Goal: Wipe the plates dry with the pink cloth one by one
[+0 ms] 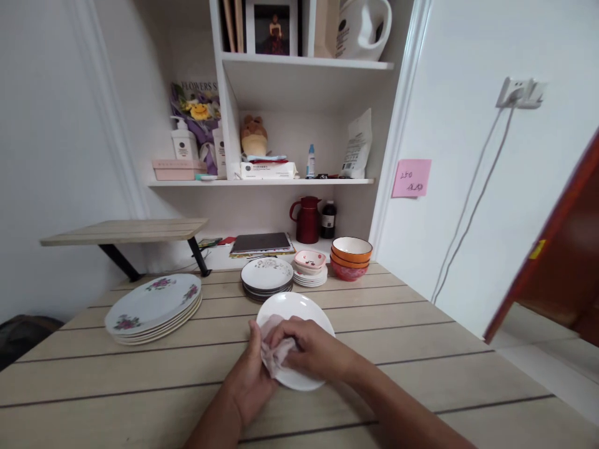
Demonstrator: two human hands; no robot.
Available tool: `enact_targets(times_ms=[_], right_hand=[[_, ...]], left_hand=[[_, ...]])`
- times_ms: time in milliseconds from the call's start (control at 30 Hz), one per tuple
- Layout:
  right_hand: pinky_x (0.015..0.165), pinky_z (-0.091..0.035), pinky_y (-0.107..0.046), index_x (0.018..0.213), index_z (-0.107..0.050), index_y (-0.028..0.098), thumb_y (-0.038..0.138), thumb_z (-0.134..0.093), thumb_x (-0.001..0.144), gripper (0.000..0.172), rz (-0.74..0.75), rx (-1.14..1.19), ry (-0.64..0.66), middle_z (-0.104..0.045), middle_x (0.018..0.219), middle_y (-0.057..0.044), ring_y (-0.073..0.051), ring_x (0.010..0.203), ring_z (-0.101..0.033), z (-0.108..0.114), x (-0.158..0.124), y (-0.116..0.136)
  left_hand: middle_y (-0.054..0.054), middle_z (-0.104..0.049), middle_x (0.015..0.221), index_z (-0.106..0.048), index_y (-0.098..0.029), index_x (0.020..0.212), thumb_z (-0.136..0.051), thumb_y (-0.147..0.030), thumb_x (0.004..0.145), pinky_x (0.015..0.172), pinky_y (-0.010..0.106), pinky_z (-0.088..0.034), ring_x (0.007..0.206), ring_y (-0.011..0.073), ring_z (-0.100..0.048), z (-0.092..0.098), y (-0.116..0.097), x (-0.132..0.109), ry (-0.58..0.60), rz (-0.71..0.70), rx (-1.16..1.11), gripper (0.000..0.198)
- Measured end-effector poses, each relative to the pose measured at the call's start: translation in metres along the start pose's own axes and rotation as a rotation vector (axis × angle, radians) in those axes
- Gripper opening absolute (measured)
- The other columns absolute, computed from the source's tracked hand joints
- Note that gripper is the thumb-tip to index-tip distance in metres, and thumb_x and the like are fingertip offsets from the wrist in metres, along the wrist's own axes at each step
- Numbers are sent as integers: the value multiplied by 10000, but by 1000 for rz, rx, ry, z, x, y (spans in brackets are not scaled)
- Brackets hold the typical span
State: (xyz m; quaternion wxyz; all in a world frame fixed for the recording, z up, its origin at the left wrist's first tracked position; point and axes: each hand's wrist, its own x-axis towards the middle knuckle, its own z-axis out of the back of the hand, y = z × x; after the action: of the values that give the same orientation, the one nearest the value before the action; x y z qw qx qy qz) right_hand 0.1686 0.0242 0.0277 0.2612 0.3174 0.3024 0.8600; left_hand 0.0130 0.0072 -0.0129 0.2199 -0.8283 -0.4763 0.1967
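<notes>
A round white plate point(311, 309) is in front of me, low over the wooden table. My left hand point(250, 377) grips its near left edge, thumb on the rim and the other fingers hidden under it. My right hand point(306, 346) is closed on a crumpled pale cloth point(276, 358), pressed against the left part of the plate's upper face. The cloth also touches the left thumb. Whether the plate rests on the table or is slightly raised, I cannot tell.
Oval flowered plates point(156, 302) are stacked at left, near a small raised shelf point(126, 231). Behind my plate stand dark-rimmed plates point(266, 274), small white plates point(311, 279) under a pink square dish point(310, 259), and orange bowls point(352, 251). A red jug point(307, 219) stands farther back.
</notes>
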Motion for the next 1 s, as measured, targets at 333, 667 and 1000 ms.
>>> enact_targets(times_ms=[333,667,1000], right_hand=[[666,-415,-240,838,-664,211,1,-526,570,368,-267,-225,5,-674,871,4,-162,772,-571,56,-26,-28],[905,-355,-371,1022,-586,219,18,-477,688,404,-158,-261,-358,-621,1077,-49,-217,1001,-502,3,18,-33],[1020,-321,-389,1119,-616,263,89,-610,711,443,-21,-81,165,-610,1202,-21,-213,1114,-514,20,-13,12]], left_hand=[[154,-609,1271,-405,-152,1396,-429,-541,884,1076,453,-323,1263,275,-485,9,1,1,-34,-4,71,643],[158,-606,1273,-426,-132,1380,-450,-555,867,1084,419,-317,1258,273,-492,-3,0,-2,-27,33,63,665],[194,-608,1257,-412,-95,1388,-413,-510,902,1087,464,-296,1245,302,-497,-2,1,-4,53,-27,32,639]])
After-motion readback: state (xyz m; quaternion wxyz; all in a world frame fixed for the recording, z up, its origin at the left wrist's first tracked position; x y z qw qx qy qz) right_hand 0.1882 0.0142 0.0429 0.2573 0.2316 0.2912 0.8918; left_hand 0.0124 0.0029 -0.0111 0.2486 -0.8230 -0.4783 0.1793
